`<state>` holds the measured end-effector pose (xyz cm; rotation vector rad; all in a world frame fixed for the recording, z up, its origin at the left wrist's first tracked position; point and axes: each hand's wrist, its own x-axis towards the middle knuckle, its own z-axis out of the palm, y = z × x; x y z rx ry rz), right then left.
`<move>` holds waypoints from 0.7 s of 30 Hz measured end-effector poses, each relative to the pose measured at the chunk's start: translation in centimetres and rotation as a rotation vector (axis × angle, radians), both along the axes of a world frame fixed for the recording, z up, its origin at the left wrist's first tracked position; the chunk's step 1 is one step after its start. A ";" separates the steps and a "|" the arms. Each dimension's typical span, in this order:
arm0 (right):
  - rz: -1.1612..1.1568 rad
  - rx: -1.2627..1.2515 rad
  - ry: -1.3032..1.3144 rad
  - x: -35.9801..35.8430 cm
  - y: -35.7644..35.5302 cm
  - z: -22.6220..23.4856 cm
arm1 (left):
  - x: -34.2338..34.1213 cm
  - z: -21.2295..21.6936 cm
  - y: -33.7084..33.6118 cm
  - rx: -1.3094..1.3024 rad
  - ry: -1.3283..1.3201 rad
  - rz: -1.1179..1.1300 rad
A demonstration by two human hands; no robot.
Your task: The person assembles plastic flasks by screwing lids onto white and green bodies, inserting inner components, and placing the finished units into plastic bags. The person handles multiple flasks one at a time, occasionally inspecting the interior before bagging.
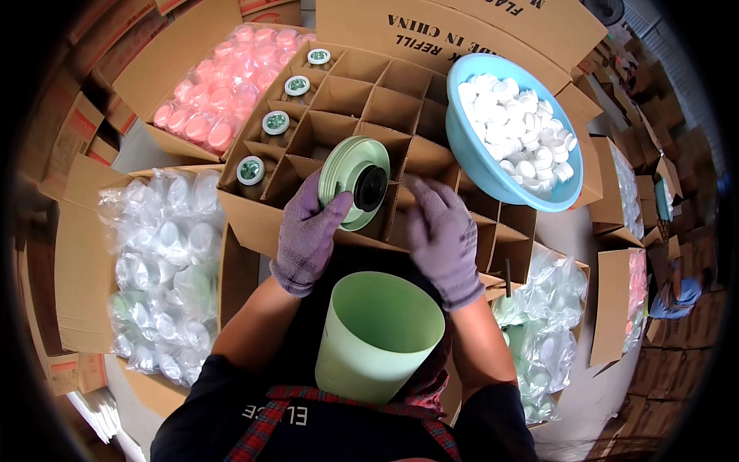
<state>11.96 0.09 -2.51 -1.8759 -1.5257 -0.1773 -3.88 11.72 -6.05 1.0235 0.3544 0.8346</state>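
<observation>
My left hand [309, 235], in a purple-grey knit glove, grips a pale green round screw lid [344, 181] with ridged sides. A black round piece [370, 188] sits in the middle of the lid's face, which is turned to the right. Just right of the lid, my gloved right hand [444, 240] hangs apart from it. Its fingertips are smeared by motion, so I cannot tell how they are set. Below both hands, against my body, stands an open pale green plastic tub [358, 362]; no contents show inside.
Beyond my hands stands a divided carton [258, 219]; several white-rimmed round tops [275, 122] fill its left cells. A blue basin [477, 165] of white caps [523, 131] rests on its right side. Nearby cartons hold bagged pink caps [231, 85], clear plastic pieces [165, 254] and greenish ones [543, 323].
</observation>
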 end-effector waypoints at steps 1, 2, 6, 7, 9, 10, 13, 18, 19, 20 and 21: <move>0.017 -0.007 -0.009 -0.5 0.7 0.2 | -0.2 0.2 -0.1 -0.010 -0.002 -0.019; 0.038 -0.018 -0.022 -0.8 1.4 0.6 | -0.3 0.4 -0.3 -0.019 -0.004 -0.038; -0.023 -0.096 0.172 -0.9 0.7 -0.2 | -0.2 -0.6 -0.2 0.079 0.063 0.059; 0.067 0.000 0.005 -1.1 1.3 -0.2 | -0.2 -0.6 -0.4 0.067 0.054 0.042; 0.105 -0.081 0.153 -1.2 1.4 -1.5 | -0.1 -0.5 -1.0 0.041 0.036 0.007; 0.081 -0.257 0.344 -0.1 1.6 -1.1 | -0.2 -0.5 -0.9 0.102 0.087 0.033; 0.045 0.039 0.066 0.2 1.5 -1.9 | -0.3 -0.8 -0.6 0.168 0.130 0.088; -0.037 -0.303 0.414 0.5 2.6 0.0 | -0.4 -0.2 -0.9 0.170 0.111 0.033; 0.050 -0.110 0.100 0.2 2.9 0.4 | 0.0 0.1 -0.8 0.020 -0.060 0.009; 0.107 -0.031 0.066 -0.4 3.1 -0.4 | -0.2 0.8 -0.6 -0.068 -0.040 0.021; 0.152 0.038 0.011 -0.5 3.0 -0.7 | -0.2 0.5 -0.7 -0.043 0.098 -0.013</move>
